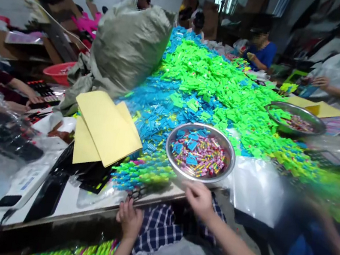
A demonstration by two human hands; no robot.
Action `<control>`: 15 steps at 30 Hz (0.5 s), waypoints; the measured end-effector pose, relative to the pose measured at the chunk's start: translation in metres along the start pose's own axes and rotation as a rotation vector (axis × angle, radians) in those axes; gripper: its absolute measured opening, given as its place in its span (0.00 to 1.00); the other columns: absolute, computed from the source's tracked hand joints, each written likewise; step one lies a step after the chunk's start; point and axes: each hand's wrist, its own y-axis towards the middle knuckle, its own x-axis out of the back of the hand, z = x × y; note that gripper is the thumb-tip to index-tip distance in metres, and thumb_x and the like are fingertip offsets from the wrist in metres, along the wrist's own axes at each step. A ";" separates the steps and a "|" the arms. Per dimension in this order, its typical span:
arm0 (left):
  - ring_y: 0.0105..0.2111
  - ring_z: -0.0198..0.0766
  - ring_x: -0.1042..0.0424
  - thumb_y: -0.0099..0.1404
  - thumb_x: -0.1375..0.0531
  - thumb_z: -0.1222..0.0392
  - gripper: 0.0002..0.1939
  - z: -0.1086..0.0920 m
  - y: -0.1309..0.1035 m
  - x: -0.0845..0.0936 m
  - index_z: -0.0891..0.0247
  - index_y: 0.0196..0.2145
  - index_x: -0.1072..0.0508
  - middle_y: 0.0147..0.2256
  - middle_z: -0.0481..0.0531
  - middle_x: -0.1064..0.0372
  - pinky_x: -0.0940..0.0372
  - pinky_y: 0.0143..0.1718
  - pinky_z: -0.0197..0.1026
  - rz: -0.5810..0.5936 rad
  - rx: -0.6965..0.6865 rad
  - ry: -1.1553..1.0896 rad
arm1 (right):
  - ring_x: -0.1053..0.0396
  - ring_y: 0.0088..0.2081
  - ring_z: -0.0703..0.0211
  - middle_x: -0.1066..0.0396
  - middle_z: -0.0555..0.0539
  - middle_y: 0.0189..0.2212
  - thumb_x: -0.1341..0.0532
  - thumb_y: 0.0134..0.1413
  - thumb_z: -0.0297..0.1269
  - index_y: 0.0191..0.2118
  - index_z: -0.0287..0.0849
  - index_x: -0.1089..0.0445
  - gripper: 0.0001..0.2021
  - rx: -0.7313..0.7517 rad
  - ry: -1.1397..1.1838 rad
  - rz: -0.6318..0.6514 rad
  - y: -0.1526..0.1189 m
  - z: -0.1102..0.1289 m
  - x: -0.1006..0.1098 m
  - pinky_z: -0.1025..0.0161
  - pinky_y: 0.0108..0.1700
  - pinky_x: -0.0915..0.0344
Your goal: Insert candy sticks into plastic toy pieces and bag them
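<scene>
At the table's front edge my left hand has its fingers curled against the near end of a black open-mesh rack. Rows of small blue, green and yellow plastic pieces stand on that rack. My right hand is just below the near rim of a metal bowl, fingers bent and thumb close to them; whatever they pinch is too small to make out. The bowl holds many small pink-and-yellow wrapped pieces and a few blue plastic pieces.
A large heap of green plastic pieces and blue ones covers the table behind. Yellow card sheets, a bulging grey-green sack, clear plastic bags and a second metal bowl surround the work area. Several people sit around.
</scene>
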 end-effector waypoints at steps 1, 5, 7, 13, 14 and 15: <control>0.53 0.57 0.44 0.54 0.50 0.59 0.21 0.002 0.000 -0.003 0.69 0.46 0.34 0.47 0.67 0.37 0.47 0.50 0.57 -0.007 0.005 0.013 | 0.33 0.34 0.60 0.27 0.47 0.30 0.48 0.56 0.34 0.41 0.43 0.29 0.12 0.010 -0.029 0.030 0.017 -0.011 0.019 0.64 0.37 0.39; 0.51 0.58 0.42 0.51 0.47 0.57 0.22 0.010 0.000 -0.014 0.66 0.44 0.32 0.45 0.64 0.36 0.46 0.49 0.58 -0.044 0.023 0.039 | 0.33 0.40 0.60 0.27 0.45 0.37 0.47 0.55 0.31 0.46 0.43 0.32 0.14 -0.050 -0.363 0.378 0.095 -0.059 0.059 0.64 0.44 0.41; 0.51 0.59 0.43 0.50 0.47 0.56 0.22 0.015 0.000 -0.017 0.67 0.43 0.32 0.45 0.64 0.36 0.46 0.49 0.58 -0.064 -0.010 0.061 | 0.32 0.41 0.58 0.27 0.44 0.37 0.41 0.50 0.31 0.43 0.42 0.30 0.13 -0.053 -0.428 0.479 0.120 -0.076 0.057 0.64 0.43 0.42; 0.50 0.57 0.43 0.50 0.47 0.56 0.19 0.022 -0.002 -0.020 0.63 0.40 0.31 0.44 0.62 0.36 0.45 0.48 0.58 -0.064 -0.039 0.027 | 0.33 0.43 0.53 0.28 0.39 0.38 0.42 0.50 0.30 0.38 0.39 0.28 0.09 -0.130 -0.593 0.574 0.131 -0.099 0.038 0.62 0.45 0.43; 0.50 0.57 0.42 0.50 0.47 0.56 0.19 0.022 -0.002 -0.020 0.62 0.40 0.30 0.44 0.61 0.36 0.45 0.48 0.58 -0.057 -0.015 0.020 | 0.34 0.44 0.51 0.29 0.37 0.38 0.43 0.51 0.29 0.39 0.38 0.29 0.09 -0.153 -0.619 0.573 0.130 -0.101 0.038 0.60 0.46 0.43; 0.50 0.57 0.42 0.49 0.47 0.56 0.19 0.021 -0.002 -0.020 0.62 0.39 0.30 0.44 0.61 0.36 0.45 0.48 0.58 -0.049 0.009 0.017 | 0.35 0.45 0.50 0.30 0.35 0.39 0.43 0.50 0.29 0.39 0.35 0.29 0.10 -0.174 -0.638 0.577 0.130 -0.104 0.039 0.58 0.45 0.43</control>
